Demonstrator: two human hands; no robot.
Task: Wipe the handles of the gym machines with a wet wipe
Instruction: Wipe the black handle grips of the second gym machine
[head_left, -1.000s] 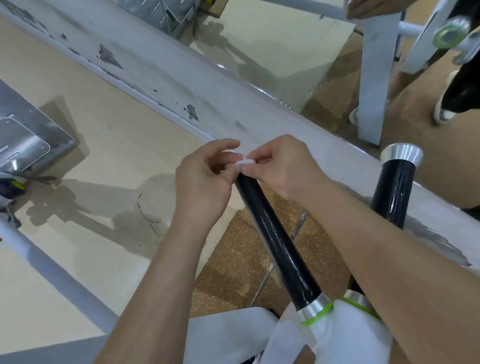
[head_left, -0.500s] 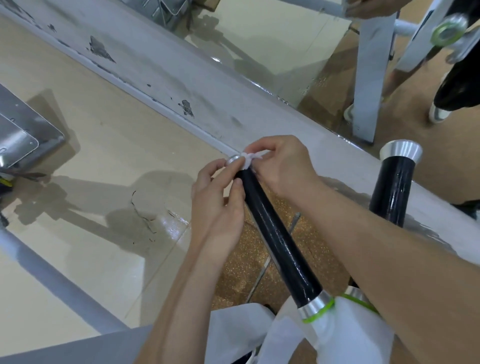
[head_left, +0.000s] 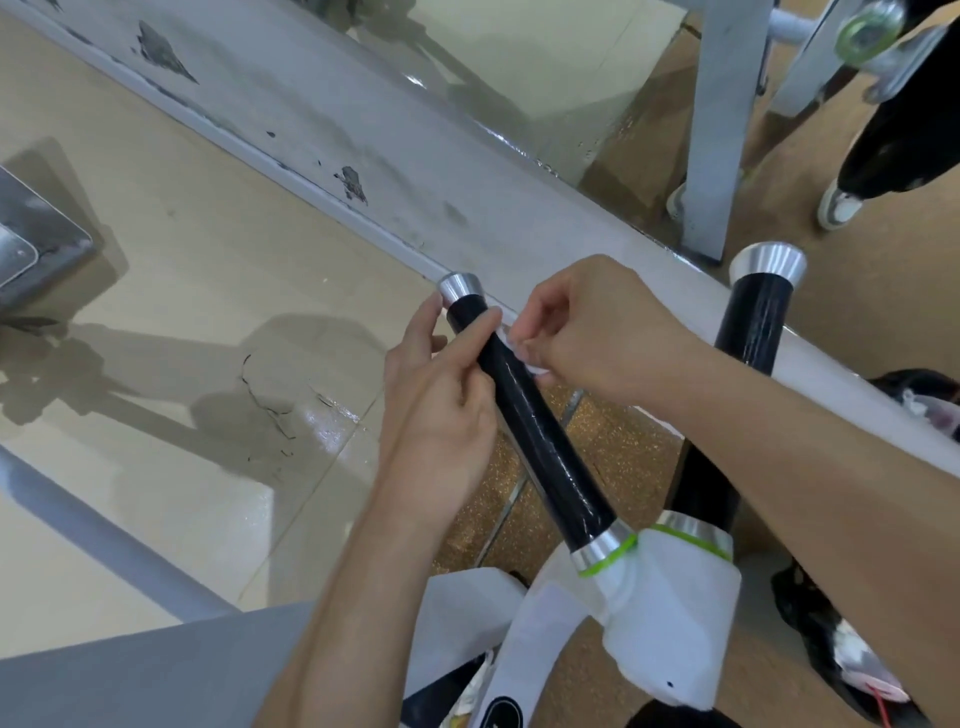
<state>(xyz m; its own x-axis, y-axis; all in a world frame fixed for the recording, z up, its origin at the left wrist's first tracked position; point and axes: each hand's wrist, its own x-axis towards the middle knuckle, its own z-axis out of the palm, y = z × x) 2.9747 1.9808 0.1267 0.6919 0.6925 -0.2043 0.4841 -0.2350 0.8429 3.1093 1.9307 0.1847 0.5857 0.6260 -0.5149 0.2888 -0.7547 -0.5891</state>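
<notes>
Two black handles with silver end caps rise from a white machine joint (head_left: 670, 597). The left handle (head_left: 540, 447) slants up to the left, and its cap is bare. My right hand (head_left: 597, 327) pinches a small white wet wipe (head_left: 519, 349) against the right side of that handle, a little below the cap. My left hand (head_left: 441, 400) holds the same handle from the left, thumb and fingers curled around it. The right handle (head_left: 748, 332) stands untouched behind my right forearm.
A grey painted ledge (head_left: 363, 130) with chipped spots runs diagonally behind the handles, with a mirror above it. A grey machine post (head_left: 717, 130) stands at the top right. A beige floor lies to the left, a brown speckled mat below. A grey bar (head_left: 104, 540) crosses lower left.
Both hands have slid down the left handle from its tip, uncovering the silver cap. The wipe has moved from the cap onto the black grip. My left hand now wraps the handle.
</notes>
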